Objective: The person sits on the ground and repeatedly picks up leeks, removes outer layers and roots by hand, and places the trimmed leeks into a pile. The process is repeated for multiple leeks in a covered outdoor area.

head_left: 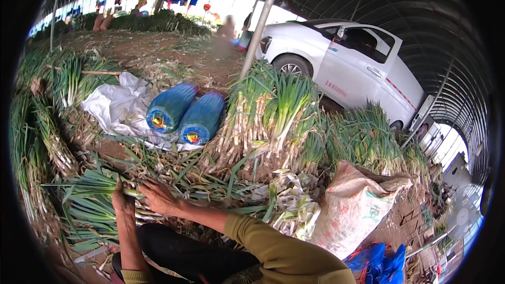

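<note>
green onions (97, 184) are held over the ground's (184, 58) near left corner, the left hand's (124, 198) fingers clamped around them. the right hand (159, 198) is just beside; its grip i cannot tell. beyond, 2 blue bundles (171, 106) lie on a white sheet (117, 104).

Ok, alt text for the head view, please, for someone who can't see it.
Left hand grips green onions at lower left, right hand close beside it. Beyond, two blue mesh rolls lie near upright green onion bundles, with a white truck behind under an arched roof. A pale sack stands at right.
</note>
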Tool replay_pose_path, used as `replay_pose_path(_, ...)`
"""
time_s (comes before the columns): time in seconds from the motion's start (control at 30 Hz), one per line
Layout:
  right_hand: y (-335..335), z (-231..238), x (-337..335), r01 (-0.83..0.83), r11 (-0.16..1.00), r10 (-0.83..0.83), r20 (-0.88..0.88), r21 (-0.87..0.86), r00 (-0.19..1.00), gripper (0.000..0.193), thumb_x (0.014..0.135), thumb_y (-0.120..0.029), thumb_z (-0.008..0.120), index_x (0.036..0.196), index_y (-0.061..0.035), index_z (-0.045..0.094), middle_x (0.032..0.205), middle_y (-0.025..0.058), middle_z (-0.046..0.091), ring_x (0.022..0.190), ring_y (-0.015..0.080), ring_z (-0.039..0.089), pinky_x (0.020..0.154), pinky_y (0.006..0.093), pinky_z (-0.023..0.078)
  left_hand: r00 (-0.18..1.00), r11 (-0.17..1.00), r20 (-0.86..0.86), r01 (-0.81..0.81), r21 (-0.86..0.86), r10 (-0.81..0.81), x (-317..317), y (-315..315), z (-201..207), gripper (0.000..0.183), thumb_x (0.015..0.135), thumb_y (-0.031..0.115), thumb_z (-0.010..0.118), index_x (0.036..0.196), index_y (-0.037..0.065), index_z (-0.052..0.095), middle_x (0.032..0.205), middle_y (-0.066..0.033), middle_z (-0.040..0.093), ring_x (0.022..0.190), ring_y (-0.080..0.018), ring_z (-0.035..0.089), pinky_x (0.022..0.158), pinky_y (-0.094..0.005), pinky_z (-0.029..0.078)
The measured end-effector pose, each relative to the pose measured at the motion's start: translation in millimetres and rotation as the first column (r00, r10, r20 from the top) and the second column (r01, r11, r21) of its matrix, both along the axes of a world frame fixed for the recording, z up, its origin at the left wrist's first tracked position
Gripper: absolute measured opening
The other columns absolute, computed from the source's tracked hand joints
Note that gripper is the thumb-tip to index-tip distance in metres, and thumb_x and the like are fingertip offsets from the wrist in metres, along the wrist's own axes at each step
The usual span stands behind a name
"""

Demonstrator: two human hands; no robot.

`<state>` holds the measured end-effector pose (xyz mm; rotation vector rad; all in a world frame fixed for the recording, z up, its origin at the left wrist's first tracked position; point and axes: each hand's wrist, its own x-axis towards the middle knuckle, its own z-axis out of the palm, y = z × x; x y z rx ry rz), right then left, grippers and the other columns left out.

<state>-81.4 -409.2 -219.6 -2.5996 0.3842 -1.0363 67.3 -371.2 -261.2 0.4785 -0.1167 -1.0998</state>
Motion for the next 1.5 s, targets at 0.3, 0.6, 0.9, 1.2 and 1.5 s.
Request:
replay_pose_path(0.3, -3.0, 5.8, 1.0, -0.258, 0.949, 0.273, 0.064, -0.182, 0.96, 0.016, 0.063, 0.001, 0.055, 0.079, -0.0011, 0.057, 0.088, 0.0103, 0.053, 0.083, 0.0274, 0.051, 0.072, 0.0404, 0.042, 0.992, 0.999, -0.119, -0.043, 0.016, 0.045, 22.1, 0.4, -0.8, 0.009, 0.089, 0.017, 0.049, 0.088, 0.008, 0.05, 0.066, 0.0002, 0.049, 0.06, -0.0146, 0.048, 0.061, -0.029, 0.044)
replay_pose_path(0.6, -23.7, -73.3, -138.2, -0.219, 0.952, 0.008, -0.695, -0.215, 0.719, 0.027, 0.063, -0.005, 0.059, 0.09, -0.001, 0.058, 0.091, 0.0166, 0.059, 0.094, 0.0281, 0.055, 0.083, 0.0386, 0.04, 0.928, 0.91, 0.053, -0.373, 0.183, 0.37, 52.6, 47.6, 20.4, 0.012, 0.085, 0.012, 0.054, 0.077, 0.006, 0.048, 0.06, -0.0034, 0.043, 0.051, -0.0163, 0.042, 0.05, -0.0303, 0.039)
replay_pose_path(0.9, -100.7, -119.1, -273.0, 0.355, 0.921, 0.036, -0.942, 0.16, 0.333, 0.025, 0.081, -0.023, 0.052, 0.095, -0.0026, 0.059, 0.092, 0.0199, 0.059, 0.085, 0.0343, 0.057, 0.071, 0.0419, 0.045, 0.855, 0.851, 0.146, -0.514, 0.107, 0.498, 77.3, 102.4, 39.1, 0.016, 0.083, 0.013, 0.057, 0.074, 0.007, 0.045, 0.058, -0.0014, 0.042, 0.05, -0.0149, 0.041, 0.054, -0.0308, 0.041)
replay_pose_path(1.2, -18.1, -4.5, 8.8, -0.21, 0.943, 0.247, -0.119, 0.259, 0.962, 0.02, 0.07, -0.008, 0.068, 0.087, -0.0013, 0.059, 0.073, 0.0124, 0.062, 0.065, 0.0229, 0.062, 0.058, 0.0315, 0.049, 0.892, 0.895, -0.099, -0.446, -0.036, 0.44, 55.6, 57.3, 38.4, 0.01, 0.082, 0.013, 0.059, 0.084, 0.009, 0.05, 0.06, -0.0018, 0.043, 0.05, -0.0152, 0.041, 0.057, -0.0327, 0.041)
replay_pose_path(1.5, 1.6, -24.7, 8.5, -0.177, 0.984, 0.178, -0.172, 0.023, 0.969, 0.011, 0.065, -0.007, 0.062, 0.068, -0.0005, 0.054, 0.063, 0.0134, 0.058, 0.055, 0.0281, 0.058, 0.05, 0.0366, 0.048, 0.909, 0.907, -0.007, -0.417, 0.058, 0.418, 51.8, 48.7, 24.0, 0.011, 0.079, 0.013, 0.059, 0.083, 0.006, 0.053, 0.056, -0.0018, 0.045, 0.046, -0.0157, 0.04, 0.052, -0.0303, 0.039)
